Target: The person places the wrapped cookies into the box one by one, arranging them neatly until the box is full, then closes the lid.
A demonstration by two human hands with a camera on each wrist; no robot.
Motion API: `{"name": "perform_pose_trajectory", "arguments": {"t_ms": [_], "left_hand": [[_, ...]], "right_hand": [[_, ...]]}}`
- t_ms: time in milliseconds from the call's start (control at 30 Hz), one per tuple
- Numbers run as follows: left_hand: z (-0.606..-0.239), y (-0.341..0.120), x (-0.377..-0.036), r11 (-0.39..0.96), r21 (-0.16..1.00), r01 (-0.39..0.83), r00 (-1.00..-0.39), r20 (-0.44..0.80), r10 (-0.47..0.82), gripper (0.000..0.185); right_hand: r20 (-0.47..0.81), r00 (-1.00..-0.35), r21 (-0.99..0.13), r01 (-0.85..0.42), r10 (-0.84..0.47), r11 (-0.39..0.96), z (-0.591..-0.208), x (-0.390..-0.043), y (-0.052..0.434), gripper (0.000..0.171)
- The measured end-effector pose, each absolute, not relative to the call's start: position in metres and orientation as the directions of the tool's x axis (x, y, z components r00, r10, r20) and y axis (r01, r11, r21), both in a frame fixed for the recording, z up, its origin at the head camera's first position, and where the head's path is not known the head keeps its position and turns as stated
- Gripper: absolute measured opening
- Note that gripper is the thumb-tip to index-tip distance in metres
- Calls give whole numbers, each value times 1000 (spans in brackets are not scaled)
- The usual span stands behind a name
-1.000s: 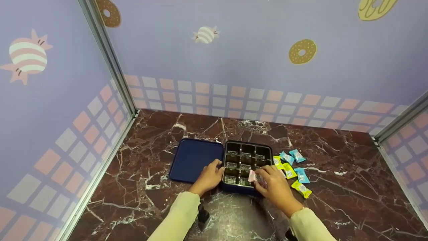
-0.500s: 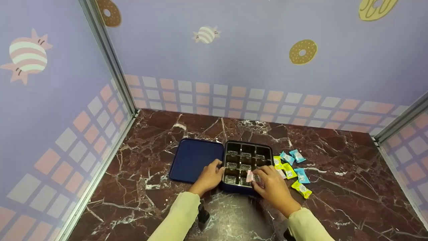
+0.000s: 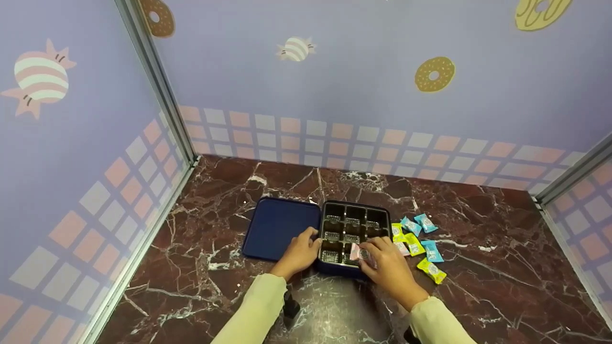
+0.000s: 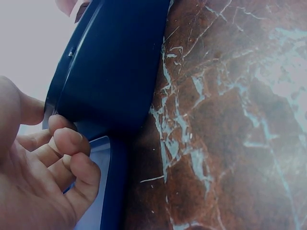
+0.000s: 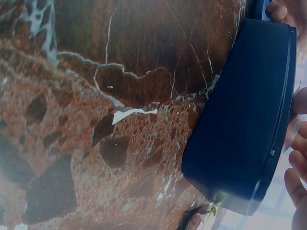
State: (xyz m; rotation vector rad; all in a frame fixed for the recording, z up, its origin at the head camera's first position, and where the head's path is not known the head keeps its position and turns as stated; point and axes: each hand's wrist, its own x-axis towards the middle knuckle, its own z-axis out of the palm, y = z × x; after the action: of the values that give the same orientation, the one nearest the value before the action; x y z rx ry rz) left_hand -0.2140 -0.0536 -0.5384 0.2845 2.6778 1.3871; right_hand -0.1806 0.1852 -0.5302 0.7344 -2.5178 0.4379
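Observation:
A dark blue box (image 3: 353, 272) with a nine-cell black tray stands on the marble table, its lid (image 3: 279, 228) lying flat to the left. My left hand (image 3: 300, 251) grips the box's left wall, seen close in the left wrist view as fingers (image 4: 72, 143) curled against the box (image 4: 115, 72). My right hand (image 3: 382, 260) pinches a pink wrapped candy (image 3: 356, 251) over the tray's front row. The right wrist view shows the box's outer wall (image 5: 249, 120).
Several yellow and blue wrapped candies (image 3: 420, 239) lie loose on the table right of the box. Booth walls close in at the back, left and right. Bare marble (image 3: 191, 286) shows at the front left.
My right hand has shifted slightly left with the pink candy, from the front right cell towards the front middle cell. The left hand has stayed on the box.

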Motion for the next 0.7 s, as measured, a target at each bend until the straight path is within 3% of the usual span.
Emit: {"name": "perform_pose_trajectory", "arguments": {"t_ms": [300,700], "left_hand": [[-539,-53,-215,569,814,118,-977,-6,211,28],[-539,-53,-215,558,826,85,-979,-37,203,31]], "right_hand": [[540,-723,-164,-593,-431,789,-531,-182,183,28],[495,-756,-186,-574,-428,798,-531,-182,180,33]]}}
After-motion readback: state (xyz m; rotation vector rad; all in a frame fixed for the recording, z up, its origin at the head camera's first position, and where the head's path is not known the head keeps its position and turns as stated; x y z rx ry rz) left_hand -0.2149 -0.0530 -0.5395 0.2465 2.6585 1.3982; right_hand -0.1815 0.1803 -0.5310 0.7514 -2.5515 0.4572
